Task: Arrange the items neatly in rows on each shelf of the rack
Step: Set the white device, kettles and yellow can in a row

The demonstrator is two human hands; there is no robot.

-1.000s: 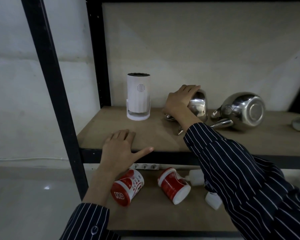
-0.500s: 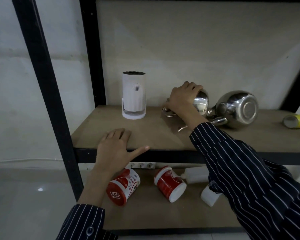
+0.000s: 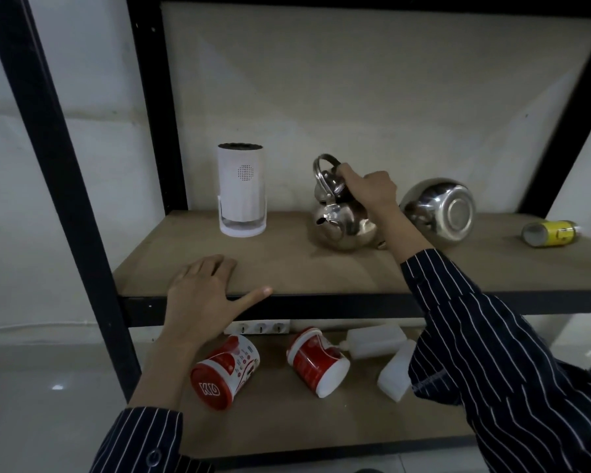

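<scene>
Kettle (image 3: pixel 343 223) was on its side half a second ago with the right hand over its body; now it stands upright on the upper shelf (image 3: pixel 287 264), spout toward the camera-left, loop handle up. Right hand (image 3: pixel 372 189) grip closed on the kettle's lid/top area, fingers wrapped round the dark knob zone. Left hand (image 3: pixel 202 295) unchanged: flat on the shelf's front edge, fingers spread, gripping nothing. White cylindrical device (image 3: pixel 241 191) upright to the left of the kettle, well apart. Second steel kettle (image 3: pixel 439 211) just right of the hand, lying on its side, base facing out. Yellow can (image 3: pixel 550 233) on its side at far right. Lower shelf (image 3: pixel 270 421): two red-and-white tubs (image 3: pixel 226 370) (image 3: pixel 318 361) and two white bottles (image 3: pixel 376 341) (image 3: pixel 396 372), all lying down; the right sleeve (image 3: pixel 492 353) covers part of that shelf.
</scene>
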